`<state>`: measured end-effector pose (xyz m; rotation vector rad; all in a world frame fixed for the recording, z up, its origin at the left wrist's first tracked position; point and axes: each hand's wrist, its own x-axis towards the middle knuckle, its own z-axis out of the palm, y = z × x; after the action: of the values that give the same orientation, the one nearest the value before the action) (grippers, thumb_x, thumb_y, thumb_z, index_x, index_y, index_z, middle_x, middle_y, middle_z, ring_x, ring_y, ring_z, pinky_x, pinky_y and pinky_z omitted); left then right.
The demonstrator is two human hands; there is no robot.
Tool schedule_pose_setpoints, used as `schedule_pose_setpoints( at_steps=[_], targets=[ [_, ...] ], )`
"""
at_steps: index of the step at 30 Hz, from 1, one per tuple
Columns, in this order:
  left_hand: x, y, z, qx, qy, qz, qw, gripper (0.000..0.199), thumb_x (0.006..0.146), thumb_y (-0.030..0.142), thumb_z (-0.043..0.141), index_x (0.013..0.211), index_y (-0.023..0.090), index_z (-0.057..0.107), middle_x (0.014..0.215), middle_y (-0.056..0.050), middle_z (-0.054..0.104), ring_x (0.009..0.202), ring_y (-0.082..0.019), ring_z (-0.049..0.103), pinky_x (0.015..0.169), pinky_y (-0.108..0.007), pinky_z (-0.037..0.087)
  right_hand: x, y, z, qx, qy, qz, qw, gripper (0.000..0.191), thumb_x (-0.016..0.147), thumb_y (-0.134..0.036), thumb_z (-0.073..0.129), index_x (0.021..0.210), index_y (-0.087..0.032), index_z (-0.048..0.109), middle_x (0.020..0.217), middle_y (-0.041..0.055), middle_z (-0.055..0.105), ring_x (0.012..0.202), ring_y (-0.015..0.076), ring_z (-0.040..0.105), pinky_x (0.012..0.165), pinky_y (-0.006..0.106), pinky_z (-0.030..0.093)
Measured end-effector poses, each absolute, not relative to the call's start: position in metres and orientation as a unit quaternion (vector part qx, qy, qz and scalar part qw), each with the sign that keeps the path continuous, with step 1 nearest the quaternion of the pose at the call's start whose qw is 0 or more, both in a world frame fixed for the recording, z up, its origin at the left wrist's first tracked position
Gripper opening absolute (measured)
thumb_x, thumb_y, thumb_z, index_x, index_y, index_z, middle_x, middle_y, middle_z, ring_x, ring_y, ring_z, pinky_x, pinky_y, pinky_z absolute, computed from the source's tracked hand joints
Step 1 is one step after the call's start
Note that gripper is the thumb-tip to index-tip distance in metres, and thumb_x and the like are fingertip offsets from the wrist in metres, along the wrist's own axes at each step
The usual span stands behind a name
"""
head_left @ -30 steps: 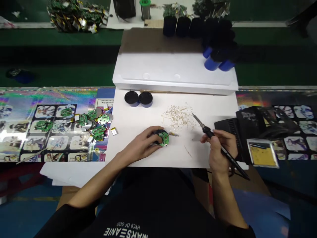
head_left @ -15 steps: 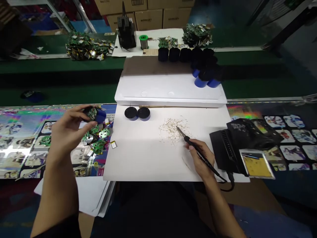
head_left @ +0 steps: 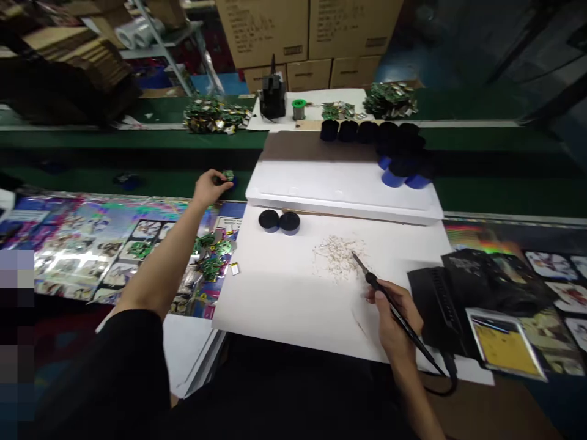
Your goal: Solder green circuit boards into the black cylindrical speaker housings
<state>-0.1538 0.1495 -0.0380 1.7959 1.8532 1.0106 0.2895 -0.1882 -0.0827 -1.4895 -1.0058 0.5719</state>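
Observation:
At the end of my outstretched left arm, my left hand (head_left: 211,187) has its fingers closed on a small round blue-and-black housing with a green circuit board (head_left: 228,175) on top, over the green bench strip. In my right hand (head_left: 398,315) is a soldering iron (head_left: 372,280), gripped like a pen. Its tip points down at a scatter of tiny pale bits (head_left: 338,256) on the white board (head_left: 284,299). Two black-topped round housings (head_left: 279,222) stand side by side on that board. Green circuit boards (head_left: 211,260) and a small silver battery (head_left: 235,269) lie at its left.
Several blue-and-black housings (head_left: 393,174) stand on a raised white foam slab (head_left: 312,183). Behind it are a solder spool (head_left: 299,110) and piles of circuit boards (head_left: 392,101). A black box-like unit (head_left: 435,305) with a cable is at right. Another housing (head_left: 127,181) sits farther left.
My left hand has carried the housing away from me onto the green strip. The view has swung left and up. The soldering iron stays over the pale bits.

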Motion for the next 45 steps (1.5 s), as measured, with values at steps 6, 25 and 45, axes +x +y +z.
schedule_pose_setpoints(
  at_steps=[6,25,45],
  targets=[
    [-0.161,0.094,-0.016,0.647,0.678,0.297,0.181,0.039,0.082,0.041,0.07,0.113,0.017,0.068,0.121,-0.011,0.073,0.106,-0.027,0.068,0.09,-0.036,0.054,0.289,-0.191,-0.085,-0.659,-0.396,0.258,0.586,0.039,0.09,-0.047,0.08,0.113,-0.017,0.075,0.092,0.0083,0.079,0.071,0.0202,0.075,0.071,0.035,0.063],
    [-0.122,-0.043,0.021,0.638,0.525,0.44,0.351,0.048,0.081,0.045,0.09,0.121,0.022,0.076,0.114,-0.01,0.078,0.095,-0.023,0.072,0.086,-0.036,0.06,0.275,-0.193,-0.076,-0.596,-0.448,0.279,0.605,0.033,0.106,-0.043,0.062,0.124,-0.016,0.067,0.109,0.0142,0.081,0.069,0.0235,0.079,0.058,0.037,0.062],
    [0.074,-0.123,-0.032,0.409,0.419,0.516,0.625,0.033,0.083,0.037,0.089,0.094,0.019,0.063,0.09,-0.002,0.067,0.088,-0.015,0.068,0.079,-0.027,0.055,0.221,-0.168,-0.041,-0.496,-0.637,0.147,0.571,0.043,0.091,-0.006,0.07,0.128,-0.026,0.062,0.121,0.0083,0.073,0.114,0.0242,0.074,0.094,0.042,0.067]
  ],
)
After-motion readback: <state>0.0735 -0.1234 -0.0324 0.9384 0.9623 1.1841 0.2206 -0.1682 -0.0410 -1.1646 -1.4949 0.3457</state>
